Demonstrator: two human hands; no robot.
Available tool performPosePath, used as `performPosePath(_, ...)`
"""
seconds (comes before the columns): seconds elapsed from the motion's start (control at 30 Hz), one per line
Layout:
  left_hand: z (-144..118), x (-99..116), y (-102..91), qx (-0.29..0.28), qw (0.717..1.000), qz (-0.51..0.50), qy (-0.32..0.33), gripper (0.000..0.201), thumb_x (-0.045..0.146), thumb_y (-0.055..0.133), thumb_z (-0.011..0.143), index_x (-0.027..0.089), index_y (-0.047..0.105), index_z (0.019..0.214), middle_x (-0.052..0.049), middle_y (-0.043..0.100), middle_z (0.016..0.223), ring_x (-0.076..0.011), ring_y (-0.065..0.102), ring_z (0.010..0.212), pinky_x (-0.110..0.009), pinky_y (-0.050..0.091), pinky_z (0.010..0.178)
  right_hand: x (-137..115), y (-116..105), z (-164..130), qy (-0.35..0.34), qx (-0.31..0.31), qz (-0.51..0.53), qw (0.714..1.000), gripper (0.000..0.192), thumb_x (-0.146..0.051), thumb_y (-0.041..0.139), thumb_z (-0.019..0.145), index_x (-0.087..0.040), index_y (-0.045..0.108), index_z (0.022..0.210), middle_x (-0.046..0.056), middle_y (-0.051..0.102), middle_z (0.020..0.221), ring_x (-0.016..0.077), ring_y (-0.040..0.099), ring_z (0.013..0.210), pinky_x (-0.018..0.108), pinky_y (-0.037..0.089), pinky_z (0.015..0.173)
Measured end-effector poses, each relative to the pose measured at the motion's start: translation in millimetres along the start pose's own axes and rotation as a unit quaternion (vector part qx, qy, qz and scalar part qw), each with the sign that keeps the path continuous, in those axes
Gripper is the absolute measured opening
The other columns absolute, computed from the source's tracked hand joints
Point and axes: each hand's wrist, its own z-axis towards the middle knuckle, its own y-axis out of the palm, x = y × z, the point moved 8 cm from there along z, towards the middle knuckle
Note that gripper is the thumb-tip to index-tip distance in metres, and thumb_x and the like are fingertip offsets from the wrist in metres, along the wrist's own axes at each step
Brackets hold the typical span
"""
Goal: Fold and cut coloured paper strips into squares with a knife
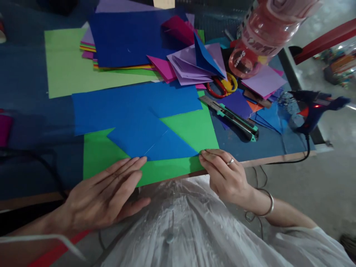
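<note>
A folded blue paper sheet [144, 139] lies on a bright green paper sheet [191, 128] at the near edge of the dark blue worktop [25, 111], close to the person's body. The left hand [105, 194] lies flat, fingers [130, 165] together and stretched out, tips resting at the fold's near-left corner — a hold that looks meant to pin the paper so it cannot slide. The right hand [225, 174], with a ring and a bangle, has its fingers bent and drawn together at the fold's right point, pressing down on the tip rather than gripping it, as if to sharpen the crease there.

Further back sit a stack of coloured paper sheets [122, 40] topped by dark blue, a pale green sheet [63, 66] and a heap of folded purple and magenta paper pieces [189, 61], all within reach. Red-and-yellow-handled scissors [224, 85] and a green-and-black utility knife [236, 120] lie to the right, beside a blue hot-glue gun [314, 105] with a red light — its cable hangs off the edge.

A pink plastic bottle [261, 35] looms at top right; its label reads "Sports" in part, the rest too warped to make out.
</note>
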Motion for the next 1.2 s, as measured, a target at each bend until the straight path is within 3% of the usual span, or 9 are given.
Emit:
performPosePath(0.17,8.6,-0.4,-3.6,0.008,0.999,0.032,0.002,0.048,0.034,0.067,0.099,0.002,0.06,0.135,-0.024,0.079,0.119,-0.0299,0.082,0.102,-0.039,0.069,0.092,5.5,-3.6,-2.0,-0.003,0.004,-0.032,0.999,0.03,-0.001,0.049,0.097,-0.009,0.076,0.106,0.016,0.078,0.106,0.0252,0.072,0.105,0.038,0.064,0.088)
performPosePath(0.23,8.2,-0.1,-4.0,0.024,0.999,0.041,0.004,0.044,0.034,0.069,0.098,0.002,0.063,0.129,-0.024,0.079,0.119,-0.0295,0.082,0.101,-0.038,0.068,0.093,11.4,-9.4,-2.5,0.012,0.002,-0.026,1.0,0.035,0.001,0.044,0.095,-0.012,0.073,0.11,0.015,0.077,0.106,0.0255,0.073,0.107,0.039,0.065,0.087)
performPosePath(0.37,-0.6,0.2,5.8,0.019,0.999,0.034,-0.008,0.041,0.038,0.068,0.099,0.007,0.065,0.125,-0.024,0.075,0.13,-0.0302,0.079,0.113,-0.04,0.066,0.1,7.1,-23.7,8.4,0.036,0.066,0.007,0.997,0.041,0.001,0.045,0.093,-0.013,0.069,0.123,0.018,0.076,0.117,0.0301,0.069,0.123,0.048,0.064,0.098)
performPosePath(0.43,-4.9,0.9,8.8,0.021,0.999,0.04,-0.017,0.039,0.039,0.068,0.099,0.01,0.067,0.124,-0.021,0.075,0.132,-0.0293,0.078,0.116,-0.039,0.064,0.104,-9.3,-13.5,21.9,0.016,0.056,0.043,0.997,0.042,-0.002,0.045,0.095,-0.006,0.067,0.131,0.022,0.074,0.127,0.032,0.066,0.131,0.051,0.059,0.109)
performPosePath(0.53,-6.1,3.7,6.1,0.04,0.998,0.053,-0.02,0.04,0.04,0.071,0.097,0.011,0.069,0.124,-0.019,0.075,0.134,-0.0295,0.076,0.12,-0.039,0.061,0.11,-42.7,20.7,42.9,-0.043,-0.025,0.091,0.995,0.046,-0.005,0.039,0.1,-0.001,0.065,0.138,0.019,0.07,0.142,0.0294,0.062,0.138,0.047,0.05,0.121)
performPosePath(0.67,0.2,7.5,1.2,0.037,0.997,0.074,-0.003,0.043,0.039,0.067,0.099,0.002,0.068,0.12,-0.024,0.078,0.122,-0.0302,0.078,0.113,-0.04,0.063,0.105,-64.9,42.7,56.3,-0.09,-0.044,0.097,0.99,0.042,-0.008,0.042,0.103,0.004,0.065,0.136,0.019,0.068,0.144,0.0301,0.064,0.136,0.044,0.053,0.118)
performPosePath(0.83,3.0,5.2,-2.8,0.037,0.997,0.064,-0.009,0.039,0.037,0.067,0.1,0.002,0.067,0.117,-0.024,0.078,0.122,-0.0287,0.078,0.113,-0.04,0.064,0.103,-54.0,38.3,53.2,-0.087,-0.05,0.087,0.991,0.041,-0.004,0.041,0.102,0.0,0.069,0.132,0.017,0.072,0.139,0.0266,0.067,0.132,0.04,0.056,0.115)
performPosePath(1.0,-9.1,1.0,3.5,0.007,0.999,0.03,-0.025,0.04,0.038,0.071,0.097,0.008,0.065,0.123,-0.023,0.073,0.135,-0.0289,0.074,0.124,-0.04,0.061,0.11,-33.4,26.8,37.0,-0.049,-0.049,0.056,0.996,0.043,0.0,0.044,0.099,-0.003,0.07,0.133,0.014,0.074,0.136,0.0255,0.069,0.131,0.037,0.058,0.113)
performPosePath(1.2,-28.3,-9.7,5.4,-0.004,0.995,-0.004,-0.104,0.048,0.039,0.077,0.092,0.024,0.062,0.135,-0.01,0.067,0.148,-0.0275,0.071,0.128,-0.041,0.059,0.114,-15.1,13.0,13.6,-0.012,-0.048,0.028,0.998,0.041,0.004,0.049,0.096,-0.002,0.071,0.13,0.017,0.077,0.129,0.0277,0.072,0.123,0.04,0.063,0.107)
